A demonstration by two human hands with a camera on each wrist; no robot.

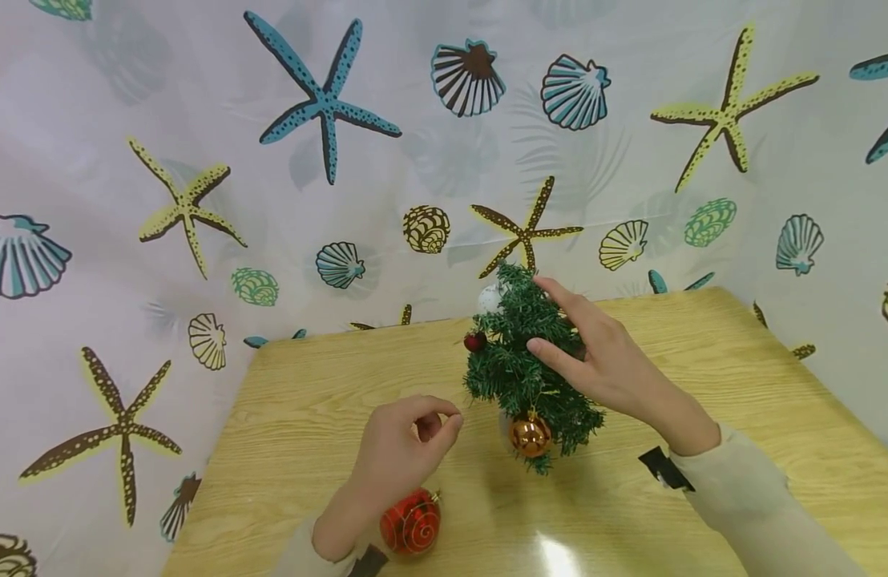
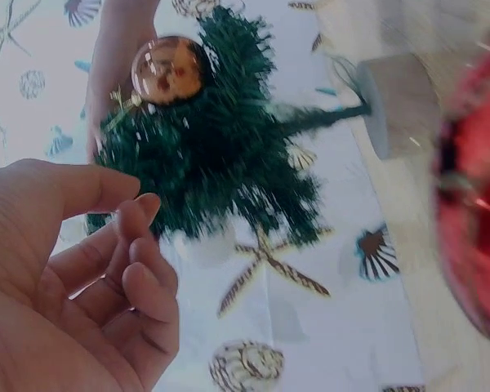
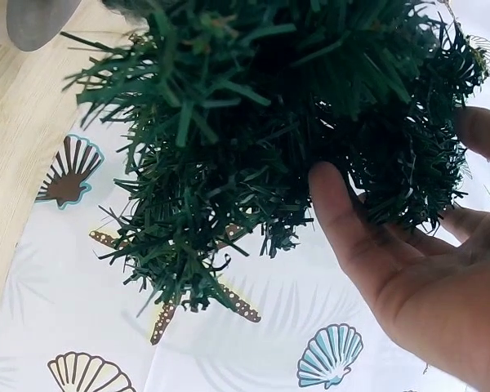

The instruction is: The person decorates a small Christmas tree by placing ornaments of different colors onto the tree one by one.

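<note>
A small green Christmas tree (image 1: 519, 353) stands on the table, its round base (image 2: 400, 106) showing in the left wrist view. My right hand (image 1: 617, 361) holds its upper right side, branches between the thumb (image 3: 333, 196) and the fingers, which are partly hidden by the greenery. To the left of the tree, my left hand (image 1: 404, 445) has thumb and forefinger tips together, with nothing visible between them. A gold ball ornament (image 1: 530, 435) hangs low at the front. Higher up are a white ball (image 1: 490, 300) and a small dark red ball (image 1: 475, 341).
A large red ball ornament (image 1: 411, 522) with swirls lies on the wooden table (image 1: 328, 377), near my left wrist. White cloth (image 1: 386, 160) printed with starfish and shells rises behind the table and along both sides.
</note>
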